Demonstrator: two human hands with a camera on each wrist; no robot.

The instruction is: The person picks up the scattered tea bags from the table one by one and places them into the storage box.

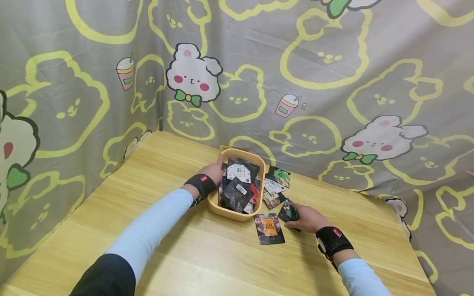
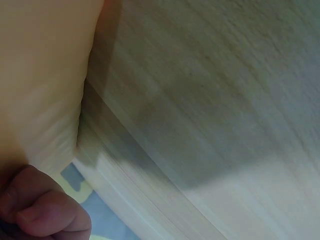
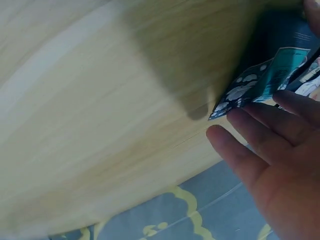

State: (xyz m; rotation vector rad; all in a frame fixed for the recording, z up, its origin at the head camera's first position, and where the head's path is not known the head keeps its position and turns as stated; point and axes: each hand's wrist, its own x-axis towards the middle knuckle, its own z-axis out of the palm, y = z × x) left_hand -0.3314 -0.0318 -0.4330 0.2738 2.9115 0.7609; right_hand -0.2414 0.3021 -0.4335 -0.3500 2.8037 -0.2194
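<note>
My left hand [image 1: 212, 173] holds the left side of an orange-yellow plastic basket [image 1: 226, 213]; the left wrist view shows its curled fingers [image 2: 55, 212] against the outer wall. Inside lie many small flat packets, mostly black, with white and red ones among them. Right of the basket, my right hand [image 1: 309, 218] pinches a black packet with a green label [image 1: 288, 211] between thumb and fingers. In the right wrist view that packet [image 3: 285, 65] stands tilted, one corner near the tabletop. A black packet with an orange label [image 1: 269, 229] lies flat just left of this hand.
Several packets overlap beside the basket's right wall: a green-labelled one [image 1: 282, 178], a white one [image 1: 274, 187] and a multicoloured one [image 1: 272, 200]. The wooden table [image 1: 207, 259] ends at the back against a grey patterned curtain [image 1: 255, 135].
</note>
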